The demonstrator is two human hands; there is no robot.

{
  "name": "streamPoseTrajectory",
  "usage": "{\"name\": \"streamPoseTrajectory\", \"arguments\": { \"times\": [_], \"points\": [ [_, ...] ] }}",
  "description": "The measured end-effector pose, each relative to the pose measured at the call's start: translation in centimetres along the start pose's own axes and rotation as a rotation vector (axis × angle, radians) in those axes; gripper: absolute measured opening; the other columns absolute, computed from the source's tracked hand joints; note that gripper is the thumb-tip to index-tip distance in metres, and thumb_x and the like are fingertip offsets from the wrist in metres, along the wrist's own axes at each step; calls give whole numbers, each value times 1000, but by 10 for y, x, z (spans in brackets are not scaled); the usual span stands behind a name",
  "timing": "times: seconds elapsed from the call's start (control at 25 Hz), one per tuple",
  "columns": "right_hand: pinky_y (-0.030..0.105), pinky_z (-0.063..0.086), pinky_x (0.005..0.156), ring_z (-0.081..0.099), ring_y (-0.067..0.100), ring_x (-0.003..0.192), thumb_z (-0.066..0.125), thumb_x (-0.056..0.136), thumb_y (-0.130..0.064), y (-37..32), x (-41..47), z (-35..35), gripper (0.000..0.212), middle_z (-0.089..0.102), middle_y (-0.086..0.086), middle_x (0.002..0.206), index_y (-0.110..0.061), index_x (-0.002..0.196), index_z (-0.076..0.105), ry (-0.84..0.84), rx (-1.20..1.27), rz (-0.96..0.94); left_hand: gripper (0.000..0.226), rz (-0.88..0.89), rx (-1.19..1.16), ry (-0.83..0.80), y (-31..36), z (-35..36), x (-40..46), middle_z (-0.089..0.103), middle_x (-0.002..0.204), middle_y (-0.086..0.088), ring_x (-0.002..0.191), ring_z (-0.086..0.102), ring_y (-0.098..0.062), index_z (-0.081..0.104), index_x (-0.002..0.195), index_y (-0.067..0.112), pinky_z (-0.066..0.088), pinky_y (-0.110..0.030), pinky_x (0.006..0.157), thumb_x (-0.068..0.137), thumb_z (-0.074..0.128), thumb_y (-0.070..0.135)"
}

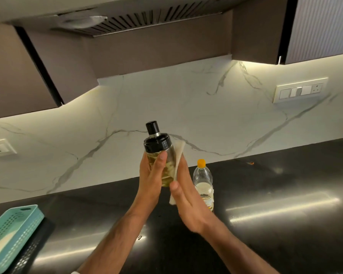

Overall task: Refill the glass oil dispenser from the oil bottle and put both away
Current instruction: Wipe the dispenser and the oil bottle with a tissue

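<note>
I hold the glass oil dispenser (pixel 159 149) up above the counter; it has a black cap and yellow oil inside. My left hand (pixel 151 176) grips its glass body from the left. My right hand (pixel 188 198) presses a pale cloth (pixel 178 159) flat against the dispenser's right side. The clear plastic oil bottle (pixel 203 182) with an orange cap stands upright on the dark counter just behind my right hand, partly hidden by it, with a little oil left in its lower part.
A teal perforated basket (pixel 14 232) sits on a dark one at the counter's left front edge. The glossy black countertop (pixel 275 194) runs right. A marble backsplash, wall switches (pixel 300 89) and a range hood (pixel 111 18) lie behind and above.
</note>
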State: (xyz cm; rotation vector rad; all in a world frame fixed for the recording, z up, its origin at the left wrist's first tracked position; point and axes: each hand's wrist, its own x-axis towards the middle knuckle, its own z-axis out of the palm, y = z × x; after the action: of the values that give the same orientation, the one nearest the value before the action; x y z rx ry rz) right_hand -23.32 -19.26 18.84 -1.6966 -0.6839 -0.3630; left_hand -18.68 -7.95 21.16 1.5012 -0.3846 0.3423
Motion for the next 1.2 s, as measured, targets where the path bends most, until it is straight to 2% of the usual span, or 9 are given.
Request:
{"name": "streamPoseTrajectory", "arguments": {
  "times": [0.12,0.24,0.48,0.6,0.72,0.84,1.0,1.12,1.2],
  "points": [
    [59,15,124,-1,25,158,16,98,-71,-15,29,6,91,-5,8,171,-11,161,-11,13,-195,-88,85,33,-20,-23,8,-11,5,70,96,2,91,70,-15,56,121,5,56,-25,76,75,67,76],
    [57,11,125,-10,33,156,13,99,-66,-6,13,28,93,-16,17,167,5,156,-7,20,-457,-213,67,68,-49,-12,11,-25,12,71,101,-1,95,69,-18,63,119,16,56,-28,80,81,64,72],
    [60,13,124,-2,16,157,19,97,-73,-14,35,40,89,-5,-6,171,-20,161,-13,39,-121,-8,78,-25,-78,-79,1,-49,16,72,109,-11,103,72,-31,60,125,15,61,-44,86,76,67,76],
    [55,11,126,-10,26,157,21,99,-65,-20,41,51,92,-16,10,169,-3,158,-12,17,-407,-142,76,4,-123,-98,3,-58,20,68,102,-7,95,69,-24,56,127,9,57,-35,80,83,65,69],
    [52,13,127,-8,31,157,44,103,-38,-2,18,63,84,-14,15,168,4,157,-4,18,-555,-176,59,-27,-140,-55,4,-62,24,68,102,-8,96,69,-25,59,122,14,56,-40,87,86,65,60],
    [36,18,127,0,22,158,58,99,-8,11,22,54,88,-4,7,170,-8,161,-5,35,-411,-78,59,-73,-154,15,2,-56,21,72,108,-4,102,72,-26,57,126,22,59,-37,86,79,67,56],
    [22,34,117,26,7,148,58,98,-3,11,47,25,86,23,-1,159,-19,162,4,101,-316,-33,75,-61,-191,55,8,-33,24,69,118,-2,112,69,-23,49,137,26,58,-32,84,76,73,61],
    [24,37,116,33,8,144,61,97,-6,13,48,3,83,30,-1,151,-16,161,9,110,-244,-57,89,-50,-199,27,13,-12,24,68,126,-3,116,68,-22,47,142,25,58,-31,86,71,76,69],
    [33,39,117,35,12,145,60,98,-8,12,45,-8,80,31,-3,151,-18,160,12,119,-120,-48,72,-49,-197,-3,15,0,24,67,128,-4,117,67,-23,49,142,25,58,-33,88,82,71,57]
  ]
}}
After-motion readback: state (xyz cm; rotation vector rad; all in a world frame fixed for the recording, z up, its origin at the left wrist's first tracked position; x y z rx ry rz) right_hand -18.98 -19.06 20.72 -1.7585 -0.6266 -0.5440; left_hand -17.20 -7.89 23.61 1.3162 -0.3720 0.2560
